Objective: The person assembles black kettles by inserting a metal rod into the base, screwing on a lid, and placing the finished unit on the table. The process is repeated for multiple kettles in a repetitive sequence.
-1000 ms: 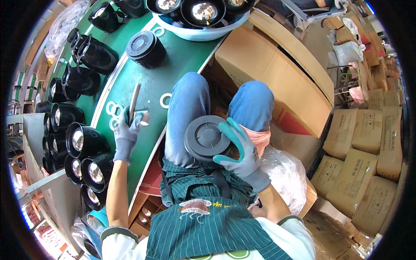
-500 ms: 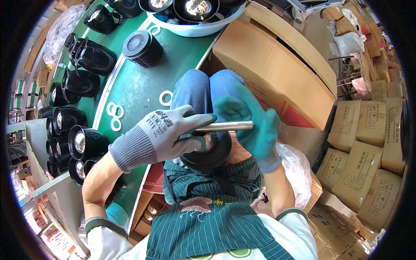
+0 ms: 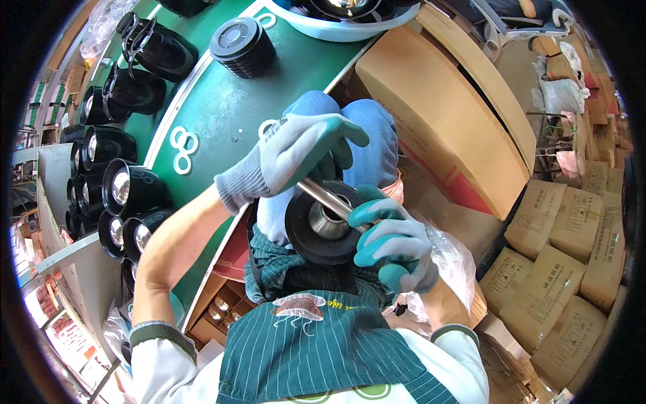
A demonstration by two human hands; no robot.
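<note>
A black round jug body [image 3: 301, 232] with a silvery metal neck [image 3: 327, 222] rests in my lap, its round face up. Slanting across it is a shiny metal tube [image 3: 326, 200]. My left hand [image 3: 306, 149], in a grey glove with green fingertips, is over the tube's upper left end; its fingers reach out to the right, loosely bent and apart. At the lower right end, the gloved fingers of my right hand [image 3: 393, 246] curl round the tube. The palm side of my left hand is hidden.
On the green table [image 3: 222, 108] lie several white rings [image 3: 183, 161] near a stack of black lids [image 3: 243, 47]. Black jugs [image 3: 134, 188] line the left side. A pale blue basin [image 3: 336, 28] holds more black parts. Cardboard boxes [image 3: 431, 121] stand at the right.
The tube has swung from nearly level to slanting down rightward. My left hand has loosened and moved up and right; my right hand has come down onto the tube's end. The view has shifted slightly.
</note>
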